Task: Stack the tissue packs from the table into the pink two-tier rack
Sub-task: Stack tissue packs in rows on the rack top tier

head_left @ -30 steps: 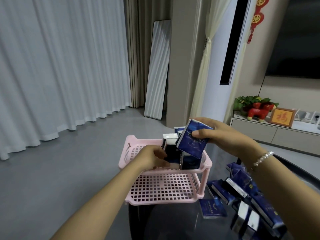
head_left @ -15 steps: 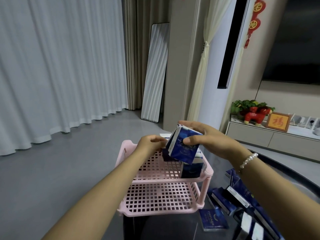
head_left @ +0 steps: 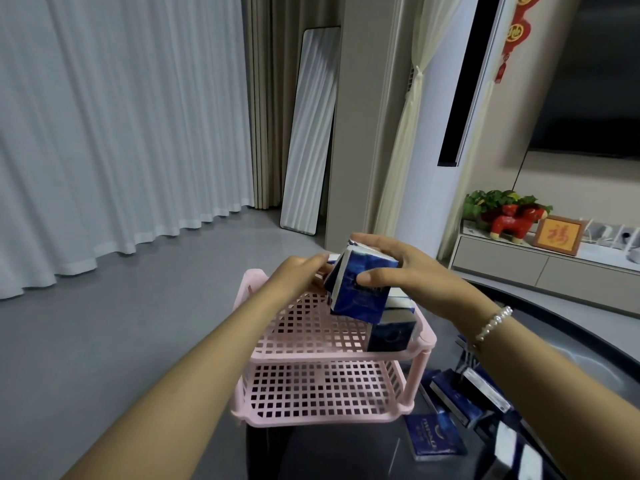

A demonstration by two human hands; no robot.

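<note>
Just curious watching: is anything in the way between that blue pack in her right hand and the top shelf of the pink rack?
Nothing visible. The right hand holds the blue tissue pack tilted above bare grid on the pink plastic rack; packs already there sit right, the left hand behind.

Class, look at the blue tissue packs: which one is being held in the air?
The tilted tissue pack gripped by the right hand above the rack's top tier; the others rest in the rack or on the table.
</note>
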